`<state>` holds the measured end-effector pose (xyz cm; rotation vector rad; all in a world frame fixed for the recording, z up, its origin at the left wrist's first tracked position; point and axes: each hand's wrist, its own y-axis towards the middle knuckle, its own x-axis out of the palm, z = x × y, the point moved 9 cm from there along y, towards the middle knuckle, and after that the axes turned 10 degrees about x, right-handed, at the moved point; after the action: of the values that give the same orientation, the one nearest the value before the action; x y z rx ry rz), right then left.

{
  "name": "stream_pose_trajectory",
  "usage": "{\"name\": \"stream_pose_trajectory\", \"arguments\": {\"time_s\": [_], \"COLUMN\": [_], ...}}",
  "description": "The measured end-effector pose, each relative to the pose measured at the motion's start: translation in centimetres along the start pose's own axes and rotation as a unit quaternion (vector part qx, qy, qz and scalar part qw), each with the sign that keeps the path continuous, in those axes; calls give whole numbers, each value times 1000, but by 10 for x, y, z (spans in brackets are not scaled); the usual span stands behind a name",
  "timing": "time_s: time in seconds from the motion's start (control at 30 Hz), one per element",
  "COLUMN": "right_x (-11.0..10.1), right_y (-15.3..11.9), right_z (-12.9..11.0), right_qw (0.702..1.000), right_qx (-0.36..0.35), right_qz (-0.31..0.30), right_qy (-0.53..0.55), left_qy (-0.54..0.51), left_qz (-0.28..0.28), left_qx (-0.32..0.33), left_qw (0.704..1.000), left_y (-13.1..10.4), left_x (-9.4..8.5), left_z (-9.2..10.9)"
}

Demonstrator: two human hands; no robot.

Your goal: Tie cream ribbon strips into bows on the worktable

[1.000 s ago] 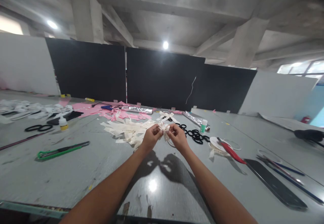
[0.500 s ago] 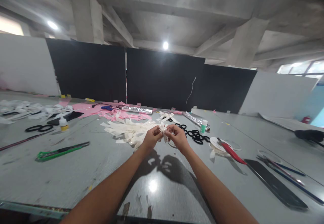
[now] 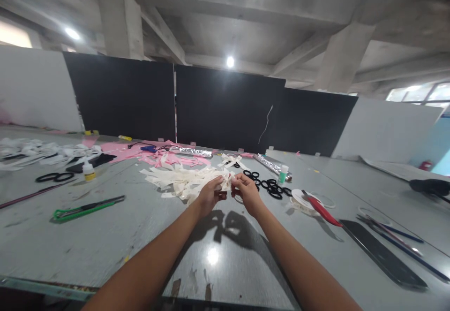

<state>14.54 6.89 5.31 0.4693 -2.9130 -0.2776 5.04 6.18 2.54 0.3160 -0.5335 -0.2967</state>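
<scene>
Between my two hands, a little above the table, is a small cream ribbon bow (image 3: 227,180) with folded loops. My right hand (image 3: 246,192) pinches its right side between thumb and fingertips. On the other side, my left hand (image 3: 210,195) grips the bow's left edge at its fingertips, the lower fingers curled underneath. The fingers partly hide the bow. Just behind my left hand lies a heap of cream ribbon strips (image 3: 181,182). Several black hair ties (image 3: 273,190) are on the table right of my right hand.
A green cutter (image 3: 86,208) and glue bottle (image 3: 88,171) lie left. To the right are a ribbon roll (image 3: 303,203), red-handled tool (image 3: 323,211), black phone (image 3: 383,254) and green-labelled white bottle (image 3: 283,174). Pink scraps (image 3: 154,154) and foil rolls (image 3: 193,152) are further back.
My left hand has shifted slightly left and lower, its lower fingers coming away from the bow. The bow has turned and moved slightly right with my right hand.
</scene>
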Motion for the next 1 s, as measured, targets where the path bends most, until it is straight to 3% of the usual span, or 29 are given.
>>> {"name": "stream_pose_trajectory", "arguments": {"time_s": [0.17, 0.33, 0.5, 0.6, 1.0], "right_x": [-3, -3, 3, 10, 16], "right_y": [0, 3, 1, -2, -3], "right_z": [-4, -6, 6, 11, 10], "right_qw": [998, 996, 997, 987, 986], "right_qx": [-18, -35, 33, 62, 52], "right_qz": [34, 18, -46, -78, -103], "right_qy": [-45, -86, 52, 127, 119], "left_qy": [29, 31, -51, -94, -150], "left_qz": [-32, -28, -6, -26, -41], "left_qx": [10, 12, 3, -16, -26], "left_qw": [999, 999, 999, 995, 987], "left_y": [0, 0, -1, -2, -6], "left_x": [7, 7, 7, 12, 21], "left_z": [2, 4, 4, 2, 6]}}
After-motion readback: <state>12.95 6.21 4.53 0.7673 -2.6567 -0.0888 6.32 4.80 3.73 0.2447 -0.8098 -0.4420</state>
